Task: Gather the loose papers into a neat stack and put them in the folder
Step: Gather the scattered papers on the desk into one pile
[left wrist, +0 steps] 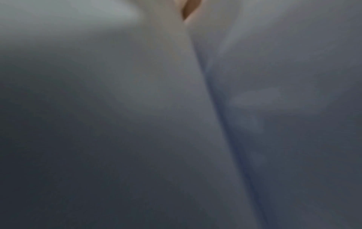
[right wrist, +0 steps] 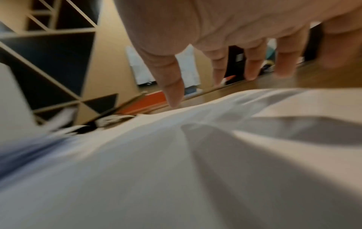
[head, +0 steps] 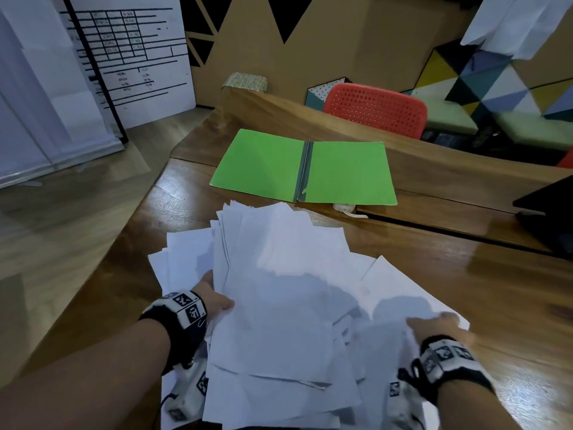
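Observation:
A loose, untidy pile of white papers (head: 279,290) lies on the near part of the wooden table (head: 465,274). An open green folder (head: 263,162) lies flat just beyond the pile. My left hand (head: 217,299) grips the pile's left edge, thumb on top and fingers hidden under the sheets. The left wrist view is filled by blurred papers (left wrist: 137,108) with a sliver of finger (left wrist: 191,9) at the top. My right hand (head: 434,324) rests on the right-hand sheets. In the right wrist view its fingers (right wrist: 217,65) are straight and spread above the papers (right wrist: 176,170).
A red perforated chair (head: 375,110) stands behind the table's raised back ledge. A dark flat object (head: 548,206) sits at the right edge. A white cable (head: 347,210) pokes from a slot near the folder. The table's left edge drops to the floor by a printed board (head: 133,57).

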A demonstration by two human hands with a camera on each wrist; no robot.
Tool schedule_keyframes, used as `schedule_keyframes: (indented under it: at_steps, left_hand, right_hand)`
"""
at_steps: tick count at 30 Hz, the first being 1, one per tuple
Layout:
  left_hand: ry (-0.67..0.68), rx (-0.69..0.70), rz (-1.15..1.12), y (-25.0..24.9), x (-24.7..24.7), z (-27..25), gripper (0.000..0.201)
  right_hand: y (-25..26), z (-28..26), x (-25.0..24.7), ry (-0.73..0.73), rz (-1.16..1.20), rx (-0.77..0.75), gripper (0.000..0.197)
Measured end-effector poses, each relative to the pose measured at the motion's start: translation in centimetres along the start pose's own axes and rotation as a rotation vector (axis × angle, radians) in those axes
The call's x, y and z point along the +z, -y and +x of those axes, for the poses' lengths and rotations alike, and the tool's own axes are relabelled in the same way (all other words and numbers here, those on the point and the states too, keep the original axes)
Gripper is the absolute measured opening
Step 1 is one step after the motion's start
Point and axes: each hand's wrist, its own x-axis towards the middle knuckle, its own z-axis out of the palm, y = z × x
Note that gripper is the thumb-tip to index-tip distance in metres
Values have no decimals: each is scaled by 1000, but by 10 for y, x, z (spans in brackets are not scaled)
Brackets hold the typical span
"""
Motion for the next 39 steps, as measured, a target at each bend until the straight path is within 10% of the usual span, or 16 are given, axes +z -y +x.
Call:
schedule_keyframes:
  at_steps: [11,16,20,30,39]
  left_hand:
    - [14,-12,56,-1,-2,8,68]
    - [14,2,72,1,-2,7,69]
    - [17,0,66,1,-2,6,69]
    - [-3,-3,61,0,0,5,69]
    - [-19,-10,71,0,1,2,66]
  right_hand:
    - [-6,9,-13,181,164,76,58]
    - [-33,107,52,128,-20,-12,132]
    - [17,-5,17,163,-1,33,89]
    - [21,-17,20,222,88,-65,32]
    - [26,-25,20,252,237,-109,50]
